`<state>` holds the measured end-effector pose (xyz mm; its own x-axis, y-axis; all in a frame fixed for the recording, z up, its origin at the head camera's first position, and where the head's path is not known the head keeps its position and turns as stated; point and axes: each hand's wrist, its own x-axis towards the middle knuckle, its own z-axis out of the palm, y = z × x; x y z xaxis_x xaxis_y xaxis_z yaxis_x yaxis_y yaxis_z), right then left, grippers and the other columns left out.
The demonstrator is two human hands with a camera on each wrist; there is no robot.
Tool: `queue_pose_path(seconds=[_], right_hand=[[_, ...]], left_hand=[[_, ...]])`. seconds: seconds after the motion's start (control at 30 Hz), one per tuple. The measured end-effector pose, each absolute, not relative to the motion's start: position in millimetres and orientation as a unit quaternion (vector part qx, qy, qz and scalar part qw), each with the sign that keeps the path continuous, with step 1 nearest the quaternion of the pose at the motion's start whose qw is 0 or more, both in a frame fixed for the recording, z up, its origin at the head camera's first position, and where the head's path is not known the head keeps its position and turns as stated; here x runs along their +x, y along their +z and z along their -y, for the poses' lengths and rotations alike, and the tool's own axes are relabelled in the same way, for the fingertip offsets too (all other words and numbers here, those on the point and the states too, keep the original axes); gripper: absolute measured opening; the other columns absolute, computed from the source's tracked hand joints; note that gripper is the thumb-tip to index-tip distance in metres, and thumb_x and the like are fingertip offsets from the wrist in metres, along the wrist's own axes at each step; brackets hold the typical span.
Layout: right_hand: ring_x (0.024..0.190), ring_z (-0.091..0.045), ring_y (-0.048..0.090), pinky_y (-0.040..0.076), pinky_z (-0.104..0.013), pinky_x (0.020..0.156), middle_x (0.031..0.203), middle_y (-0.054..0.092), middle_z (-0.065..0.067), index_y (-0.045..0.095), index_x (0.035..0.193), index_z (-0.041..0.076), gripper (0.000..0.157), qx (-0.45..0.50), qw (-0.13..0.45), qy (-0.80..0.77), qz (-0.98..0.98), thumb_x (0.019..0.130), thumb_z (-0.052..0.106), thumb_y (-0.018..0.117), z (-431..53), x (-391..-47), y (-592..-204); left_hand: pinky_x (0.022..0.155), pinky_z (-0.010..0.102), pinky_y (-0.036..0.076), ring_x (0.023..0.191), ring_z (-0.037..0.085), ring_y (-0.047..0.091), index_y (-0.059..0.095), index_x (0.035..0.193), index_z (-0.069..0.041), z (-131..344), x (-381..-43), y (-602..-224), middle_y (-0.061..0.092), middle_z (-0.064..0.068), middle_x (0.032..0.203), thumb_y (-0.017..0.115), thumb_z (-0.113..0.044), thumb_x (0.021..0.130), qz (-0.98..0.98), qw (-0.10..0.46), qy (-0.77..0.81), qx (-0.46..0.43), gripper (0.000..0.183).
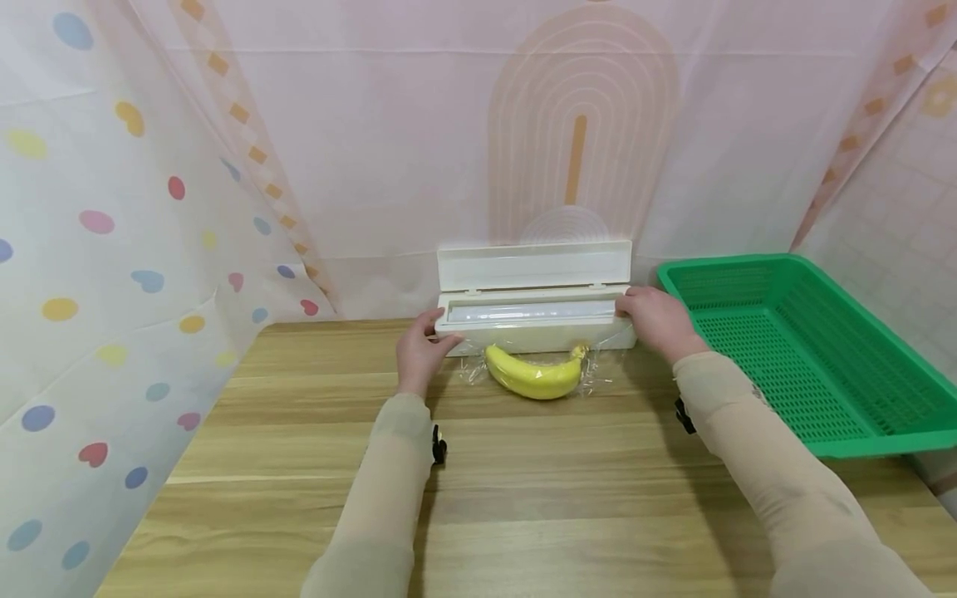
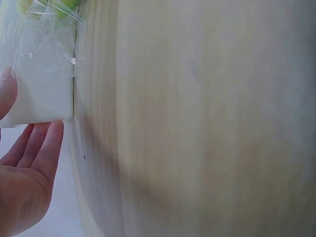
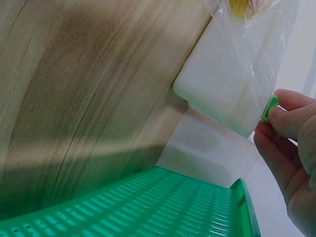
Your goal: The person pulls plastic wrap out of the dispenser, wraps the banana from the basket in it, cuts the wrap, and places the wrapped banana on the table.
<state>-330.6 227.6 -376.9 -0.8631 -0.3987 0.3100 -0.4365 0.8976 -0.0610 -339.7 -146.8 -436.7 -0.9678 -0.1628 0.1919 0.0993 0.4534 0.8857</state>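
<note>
A white cling film dispenser [image 1: 516,339] stands against the back wall with its lid [image 1: 534,266] raised and a roll of film [image 1: 531,311] inside. At the dispenser's left end, my left hand [image 1: 420,353] grips it, thumb on the front and fingers at the end face. My right hand [image 1: 661,320] is at the other end, where thumb and finger pinch a small green slider cutter [image 3: 269,107] at the box's edge. Clear film [image 3: 254,64] hangs over the front. Just before the dispenser lies a yellow banana [image 1: 532,380], with crinkled film around it.
A green plastic basket [image 1: 882,444] with perforated walls sits to the right, beside my right forearm. Wood-grain tabletop [image 1: 538,498] extends in front of the banana. Patterned cloth [image 1: 374,149] hangs behind and along the sides.
</note>
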Motion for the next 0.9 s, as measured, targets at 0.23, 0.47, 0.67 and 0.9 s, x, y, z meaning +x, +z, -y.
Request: queue_pose_path(seconds=[0.23,0.47,0.67,0.9], right_hand=[[0.085,-0.032,0.063,0.054,-0.047,0.073,0.09,0.065,-0.01,0.072,0.093,0.006,0.017,0.215,0.149,0.057,0.964,0.085,-0.006,0.063,-228.1,-330.0,-375.9],[0.087,-0.033,0.063,0.054,-0.048,0.074,0.093,0.066,-0.011,0.071,0.094,0.005,0.021,0.206,0.14,0.054,0.967,0.084,-0.009,0.061,-230.8,-328.4,-374.9],[0.093,-0.036,0.064,0.055,-0.049,0.081,0.1,0.066,-0.015,0.072,0.101,0.002,0.024,0.198,0.126,0.059,0.97,0.086,-0.012,0.059,-232.1,-327.7,-372.9],[0.096,-0.036,0.063,0.054,-0.049,0.084,0.104,0.067,-0.016,0.072,0.103,0.001,0.026,0.186,0.118,0.055,0.974,0.087,-0.014,0.057,-232.3,-329.6,-373.2]], left_hand=[[0.084,0.037,0.057,0.102,0.029,0.065,0.059,0.136,-0.014,146.7,-338.7,-435.5,0.064,0.016,0.118,0.082,-0.016,0.082,0.845,0.124,-0.52,0.02,0.058],[0.085,0.037,0.057,0.102,0.029,0.065,0.059,0.136,-0.013,146.8,-338.7,-435.8,0.065,0.017,0.118,0.083,-0.017,0.082,0.845,0.126,-0.52,0.014,0.059],[0.087,0.039,0.056,0.103,0.03,0.065,0.059,0.135,-0.013,150.8,-338.7,-435.9,0.064,0.018,0.118,0.083,-0.017,0.082,0.846,0.134,-0.516,0.01,0.059],[0.087,0.039,0.056,0.102,0.03,0.066,0.059,0.135,-0.012,151.3,-338.3,-435.2,0.065,0.018,0.117,0.082,-0.017,0.082,0.848,0.135,-0.512,0.007,0.058]])
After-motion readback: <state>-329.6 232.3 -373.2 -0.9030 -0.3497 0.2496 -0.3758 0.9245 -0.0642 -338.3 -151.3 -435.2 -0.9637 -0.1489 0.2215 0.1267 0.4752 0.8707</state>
